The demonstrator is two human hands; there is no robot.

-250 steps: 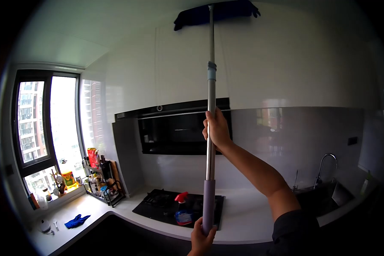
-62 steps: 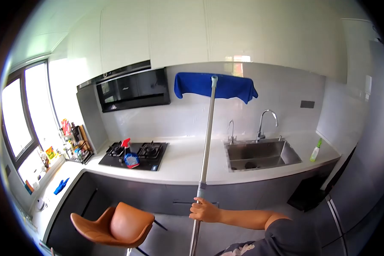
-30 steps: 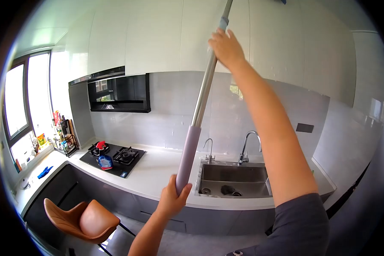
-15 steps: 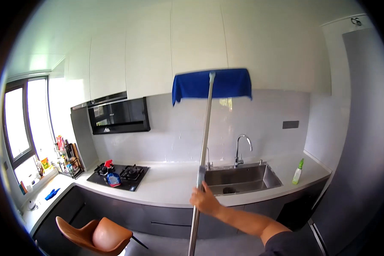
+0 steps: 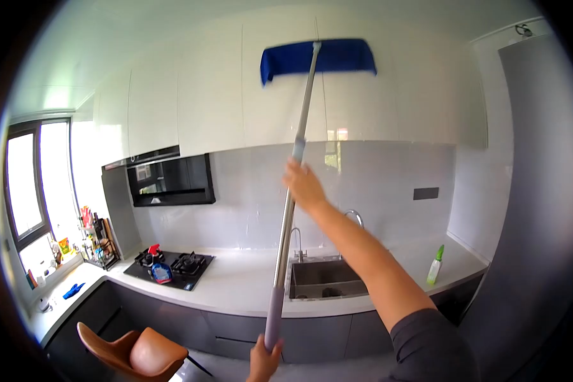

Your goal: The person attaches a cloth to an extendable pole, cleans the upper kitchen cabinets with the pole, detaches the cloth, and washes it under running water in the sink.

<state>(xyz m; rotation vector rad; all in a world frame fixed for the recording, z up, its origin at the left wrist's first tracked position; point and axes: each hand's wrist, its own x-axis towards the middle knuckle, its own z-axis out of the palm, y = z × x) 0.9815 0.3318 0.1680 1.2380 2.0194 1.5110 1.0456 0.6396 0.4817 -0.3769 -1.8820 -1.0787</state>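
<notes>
A long metal pole (image 5: 285, 239) with a lilac grip runs up the middle of the view. My right hand (image 5: 304, 184) is wrapped round its metal shaft, just below a grey-blue collar. Low down, my left hand (image 5: 264, 360) holds the bottom of the lilac grip. At the pole's top a flat head is covered by a dark blue cloth (image 5: 344, 56), which lies across the white upper cabinets (image 5: 210, 108). The cloth's ends hang down at both sides.
Below are a hob (image 5: 188, 264) with a red-topped spray bottle (image 5: 162, 272), a sink (image 5: 325, 280) partly behind my right arm, and a green-topped bottle (image 5: 435, 266). A brown chair (image 5: 153, 351) stands lower left. A blue glove-like cloth (image 5: 74, 290) lies on the left counter.
Since half a second ago, the blue cloth has moved up the cabinets from near their lower edge. My right hand is higher in view, and my left hand has come into view on the grip.
</notes>
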